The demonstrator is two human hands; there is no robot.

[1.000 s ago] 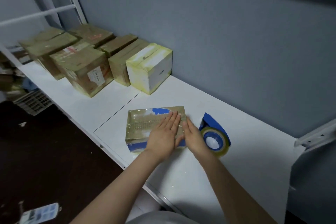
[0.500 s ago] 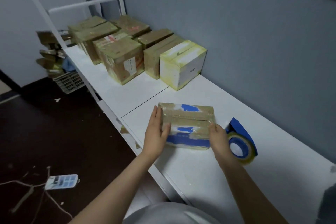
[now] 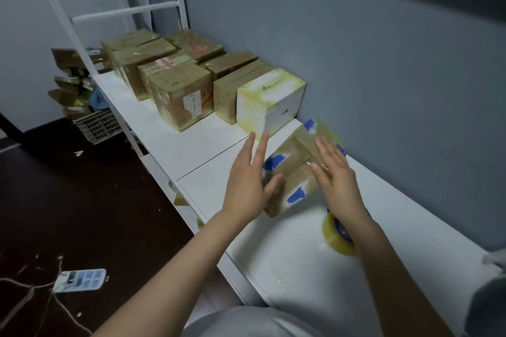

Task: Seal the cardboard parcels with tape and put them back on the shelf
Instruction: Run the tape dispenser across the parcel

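Nothing could be read. A white shipping label (image 3: pixel 193 102) on the brown parcel (image 3: pixel 175 82) just left of the white parcel (image 3: pixel 269 101) carried dark print too blurred to make out. Red printing (image 3: pixel 198 49) on a parcel behind the white parcel and a tiny dark mark (image 3: pixel 284 111) on the white parcel's side were just as illegible.

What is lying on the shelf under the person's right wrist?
A roll of clear tape, a little blue showing at its core. The wrist of the right hand covers its far part, which cannot be seen.
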